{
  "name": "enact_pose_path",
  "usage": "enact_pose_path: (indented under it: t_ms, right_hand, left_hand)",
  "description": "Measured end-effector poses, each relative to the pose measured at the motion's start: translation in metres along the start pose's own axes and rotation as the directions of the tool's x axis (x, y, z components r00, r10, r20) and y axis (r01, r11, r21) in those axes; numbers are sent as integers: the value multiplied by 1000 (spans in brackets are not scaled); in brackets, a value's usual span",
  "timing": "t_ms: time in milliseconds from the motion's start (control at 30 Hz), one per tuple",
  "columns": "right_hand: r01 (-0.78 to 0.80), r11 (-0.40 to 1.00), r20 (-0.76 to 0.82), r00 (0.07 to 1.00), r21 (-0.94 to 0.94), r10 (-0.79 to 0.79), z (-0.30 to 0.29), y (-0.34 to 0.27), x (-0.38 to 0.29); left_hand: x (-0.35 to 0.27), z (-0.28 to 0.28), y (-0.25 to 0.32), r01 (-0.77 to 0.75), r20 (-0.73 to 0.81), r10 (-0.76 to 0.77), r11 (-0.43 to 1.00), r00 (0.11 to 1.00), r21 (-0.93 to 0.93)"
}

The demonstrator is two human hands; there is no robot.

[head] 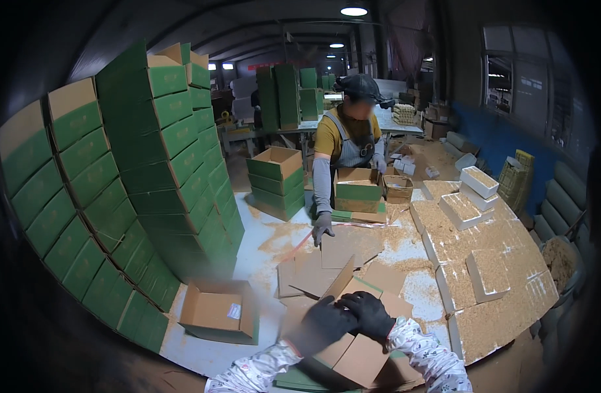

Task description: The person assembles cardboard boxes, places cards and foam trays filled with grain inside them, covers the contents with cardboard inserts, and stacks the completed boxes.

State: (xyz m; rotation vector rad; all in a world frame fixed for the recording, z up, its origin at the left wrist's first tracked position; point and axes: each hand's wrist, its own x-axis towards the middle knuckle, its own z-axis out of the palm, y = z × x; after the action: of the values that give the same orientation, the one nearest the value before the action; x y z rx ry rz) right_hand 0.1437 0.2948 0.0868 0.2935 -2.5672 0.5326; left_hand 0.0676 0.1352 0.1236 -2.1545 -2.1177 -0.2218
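In front of me is a partly folded cardboard box [362,358] with green outer faces and brown flaps spread out. My left hand [325,324], in a dark glove and slightly blurred, grips its flaps from the left. Close against it, my right hand [367,314] bends its gloved fingers over the same box; the fingertips are hidden. One brown flap [341,279] stands up beyond my hands. Flat cardboard sheets [303,272] lie just past the box. To the left sits an open-topped box [214,307] with a small printed slip inside.
Tall stacks of green boxes [172,196] rise at left. Opposite, a co-worker [349,132] reaches a gloved hand [323,227] to a cardboard sheet [352,245], beside another green box [358,189]. Right are sawdust-covered white foam blocks [492,314]. Stacked boxes [277,184] stand farther back.
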Motion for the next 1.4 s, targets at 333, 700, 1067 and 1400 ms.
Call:
enact_pose_path:
  t_ms: [333, 700, 1067, 1400]
  right_hand:
    - [-326, 876, -693, 537, 356, 481, -6, 16, -45]
    - [-563, 706, 373, 823, 431, 429, -52, -55, -33]
    - [-343, 876, 172, 938, 340, 301, -75, 27, -111]
    - [316, 153, 14, -468, 936, 884, -107, 348, -364]
  left_hand:
    - [-5, 66, 27, 235, -78, -232, 972, 970, 26]
    - [-136, 190, 7, 374, 162, -452, 431, 877, -821]
    - [-34, 72, -8, 568, -37, -665, 664, 746, -485]
    - [-2, 56, -1, 651, 110, -687, 608, 718, -455]
